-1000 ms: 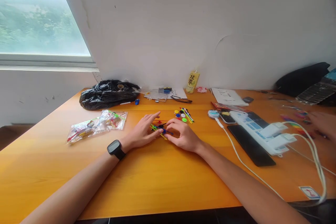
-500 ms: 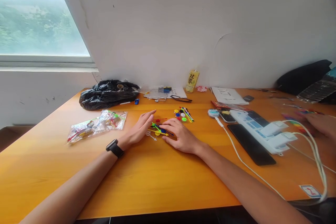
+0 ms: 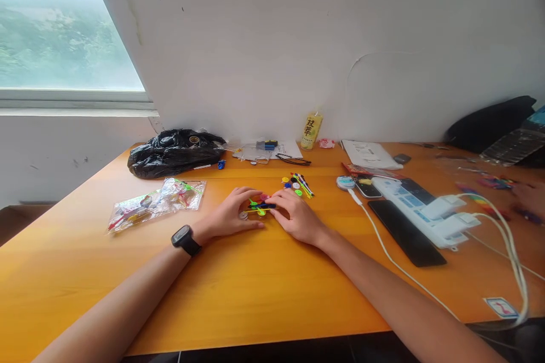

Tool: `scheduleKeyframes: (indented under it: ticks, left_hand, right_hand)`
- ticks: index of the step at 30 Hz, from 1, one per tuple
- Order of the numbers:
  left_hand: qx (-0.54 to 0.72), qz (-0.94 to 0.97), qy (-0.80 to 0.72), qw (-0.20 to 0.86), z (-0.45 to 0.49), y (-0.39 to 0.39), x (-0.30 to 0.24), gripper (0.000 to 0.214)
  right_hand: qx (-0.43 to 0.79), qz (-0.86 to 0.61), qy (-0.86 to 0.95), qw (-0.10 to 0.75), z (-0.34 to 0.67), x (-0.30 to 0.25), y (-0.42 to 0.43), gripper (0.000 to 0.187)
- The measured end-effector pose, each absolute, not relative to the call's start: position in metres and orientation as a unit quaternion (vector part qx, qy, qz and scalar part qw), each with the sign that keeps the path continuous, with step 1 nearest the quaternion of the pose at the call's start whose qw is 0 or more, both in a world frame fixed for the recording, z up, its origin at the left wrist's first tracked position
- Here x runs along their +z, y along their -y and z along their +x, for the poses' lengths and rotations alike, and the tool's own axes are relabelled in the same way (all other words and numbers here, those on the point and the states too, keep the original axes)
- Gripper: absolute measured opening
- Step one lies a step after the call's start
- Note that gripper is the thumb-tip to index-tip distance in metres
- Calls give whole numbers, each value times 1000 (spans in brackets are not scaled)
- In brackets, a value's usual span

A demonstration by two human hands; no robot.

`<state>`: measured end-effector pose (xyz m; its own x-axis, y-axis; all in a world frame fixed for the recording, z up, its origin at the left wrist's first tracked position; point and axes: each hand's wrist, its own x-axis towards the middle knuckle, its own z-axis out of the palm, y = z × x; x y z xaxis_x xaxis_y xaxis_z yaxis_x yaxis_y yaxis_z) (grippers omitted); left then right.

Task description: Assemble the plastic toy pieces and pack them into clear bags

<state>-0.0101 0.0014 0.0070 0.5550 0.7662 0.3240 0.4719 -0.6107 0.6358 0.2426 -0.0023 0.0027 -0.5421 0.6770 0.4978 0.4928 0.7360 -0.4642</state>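
Note:
On the orange table [image 3: 255,289] a small cluster of coloured plastic sticks and discs [image 3: 258,207] lies between my two hands. My left hand [image 3: 232,215], a black watch on its wrist, curls its fingers round the left side of the cluster and touches it. From the right, my right hand [image 3: 296,215] pinches the other end of the pieces. A second small group of coloured discs and sticks [image 3: 298,185] sits just behind my right hand.
A clear bag of coloured parts [image 3: 157,202] lies to the left and a black plastic bag [image 3: 174,153] behind it. A white power strip [image 3: 419,210] with cables, a black phone [image 3: 406,233] and papers lie to the right. Another person's hand [image 3: 530,198] shows at the far right edge.
My left hand closed in from the open, flat pose and now cups the pieces. The right hand shifted slightly forward. The cluster is gathered tighter between the hands.

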Motion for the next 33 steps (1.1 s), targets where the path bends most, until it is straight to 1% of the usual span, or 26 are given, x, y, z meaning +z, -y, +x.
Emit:
scheduleKeyframes:
  ticks: [2, 4, 5, 8, 12, 15, 21, 24, 30, 33]
  left_hand:
    - [304, 851, -371, 215, -6, -1, 4, 56]
    - [310, 850, -374, 203, -3, -1, 1, 55]
    - [313, 849, -373, 206, -2, -1, 0, 58]
    - [317, 842, -371, 232, -3, 1, 0, 59]
    - [316, 839, -368, 247, -6, 2, 5, 51]
    - [316, 849, -359, 224, -6, 4, 8, 43]
    - [298, 869, -361, 160, -1, 5, 11, 43]
    - [289, 869, -379, 132, -1, 4, 10, 40]
    - [277, 871, -392, 106, -3, 4, 7, 42]
    - [271, 875, -391, 89, -3, 4, 6, 42]
  right_hand:
    - [140, -339, 868, 334, 243, 1, 3, 40]
    - [142, -341, 874, 314, 243, -2, 4, 48]
    - [143, -341, 878, 303, 243, -3, 4, 49]
    - [143, -336, 884, 292, 243, -3, 4, 45]
    - [142, -333, 877, 315, 242, 1, 3, 39]
    - [155, -334, 876, 312, 243, 1, 4, 39]
    - [170, -341, 882, 276, 246, -5, 5, 52]
    - [148, -347, 881, 284, 246, -4, 4, 52]
    - [123, -366, 883, 268, 245, 0, 4, 49]
    - [112, -365, 884, 268, 245, 0, 5, 51]
